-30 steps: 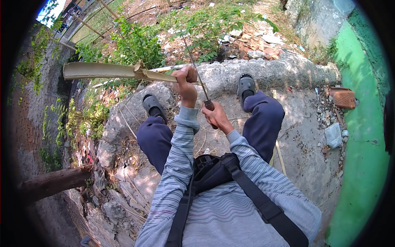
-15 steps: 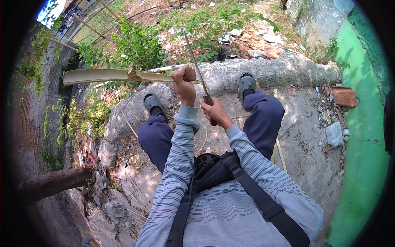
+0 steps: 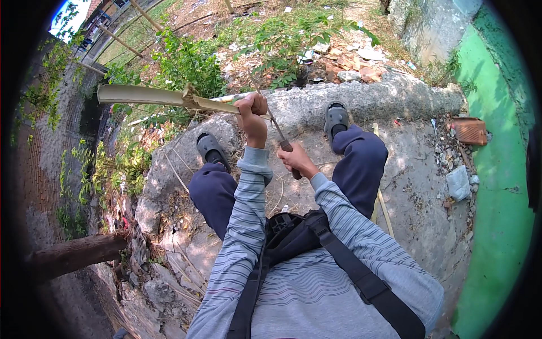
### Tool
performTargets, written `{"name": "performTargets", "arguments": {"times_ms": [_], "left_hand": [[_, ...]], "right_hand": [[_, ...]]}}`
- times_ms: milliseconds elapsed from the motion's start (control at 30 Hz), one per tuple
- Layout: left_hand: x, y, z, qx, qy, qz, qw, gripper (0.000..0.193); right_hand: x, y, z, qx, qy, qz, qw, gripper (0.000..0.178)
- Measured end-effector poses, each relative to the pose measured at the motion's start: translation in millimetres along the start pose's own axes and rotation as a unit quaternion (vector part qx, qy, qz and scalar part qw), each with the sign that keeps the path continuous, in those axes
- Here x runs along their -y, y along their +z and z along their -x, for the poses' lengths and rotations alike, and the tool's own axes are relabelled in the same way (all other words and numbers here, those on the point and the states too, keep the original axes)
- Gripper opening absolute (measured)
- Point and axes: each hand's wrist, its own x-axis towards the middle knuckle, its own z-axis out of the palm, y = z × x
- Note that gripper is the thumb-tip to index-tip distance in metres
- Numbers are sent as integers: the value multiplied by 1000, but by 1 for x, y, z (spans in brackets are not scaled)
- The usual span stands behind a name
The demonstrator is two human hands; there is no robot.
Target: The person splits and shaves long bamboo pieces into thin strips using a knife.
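The left hand [image 3: 252,116] grips the pale strip [image 3: 161,98], which runs out to that hand's left; the right hand [image 3: 298,160], just below and to the right, holds the knife [image 3: 276,125] by its handle, blade rising close past the left hand. The strip looks part-worked: slim beside the left hand, wide and apparently uncut further out. Whether the blade touches it, I cannot tell. Compared with half a second ago, the knife's tip sits lower, the strip's far end higher.
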Motion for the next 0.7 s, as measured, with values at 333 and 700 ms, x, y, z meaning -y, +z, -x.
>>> {"name": "performTargets", "arguments": {"times_ms": [333, 700], "left_hand": [[-9, -12, -2, -7, 28, 1, 1000, 42], [-5, -15, -1, -3, 29, -10, 1000, 42]], "right_hand": [[10, 17, 6, -29, -115, -3, 993, 15], [5, 15, 2, -43, -76, 33, 996, 14]]}}
